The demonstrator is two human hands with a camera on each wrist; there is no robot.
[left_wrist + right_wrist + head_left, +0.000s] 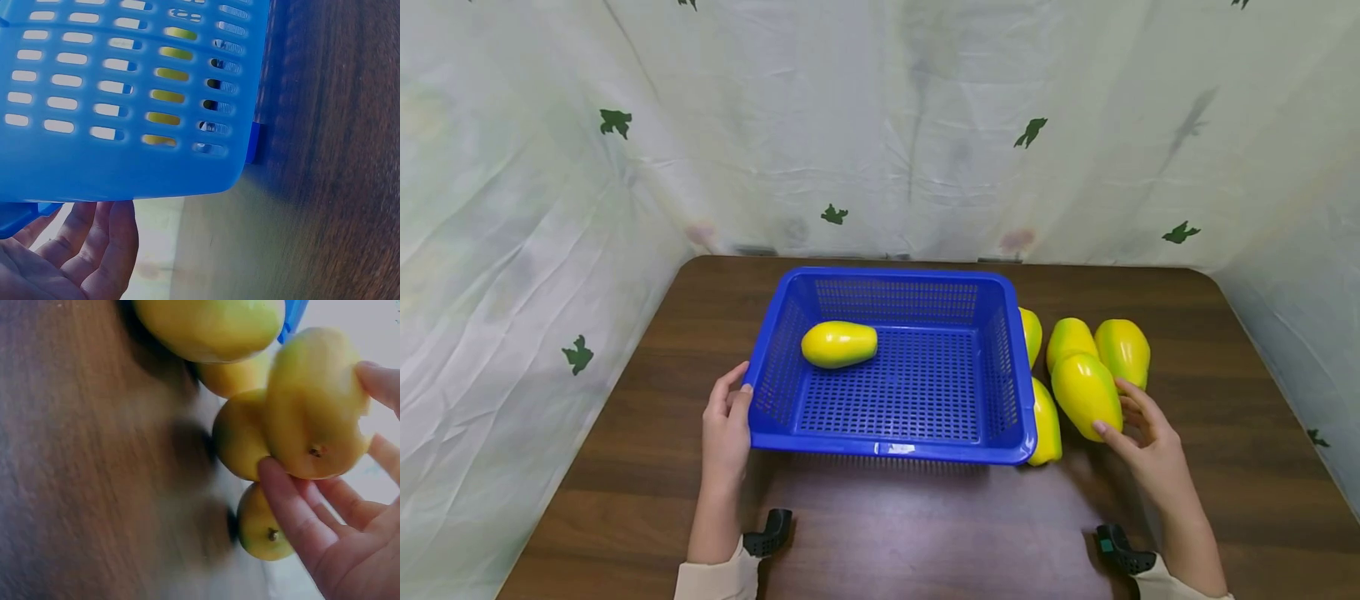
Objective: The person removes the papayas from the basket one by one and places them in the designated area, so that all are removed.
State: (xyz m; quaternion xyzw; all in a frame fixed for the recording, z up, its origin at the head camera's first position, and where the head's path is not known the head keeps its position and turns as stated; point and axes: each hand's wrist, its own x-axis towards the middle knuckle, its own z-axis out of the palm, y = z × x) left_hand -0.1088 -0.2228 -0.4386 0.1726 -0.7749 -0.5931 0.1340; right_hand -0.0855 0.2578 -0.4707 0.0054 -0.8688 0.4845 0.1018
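A blue perforated plastic basket (891, 450) stands on the table, with one yellow-green papaya (839, 344) lying at its left inside. At the basket's left rim my left hand (727, 425) grips the edge; the left wrist view has its fingers (115, 250) against the rim's underside. My right hand (1153, 454) holds another papaya (1086, 396) between thumb and fingers, in front of two more papayas, one (1070, 337) behind it and one (1123, 350) to the right. In the right wrist view this held papaya (317, 412) shows its stem end.
Beside the basket's right wall lie two papayas, one (1032, 333) at the back and one (1045, 425) nearer, both partly hidden by the basket. The brown wooden table (887, 517) meets a pale hanging cloth (880, 125) at the back. Black wrist devices (769, 533) show on both arms.
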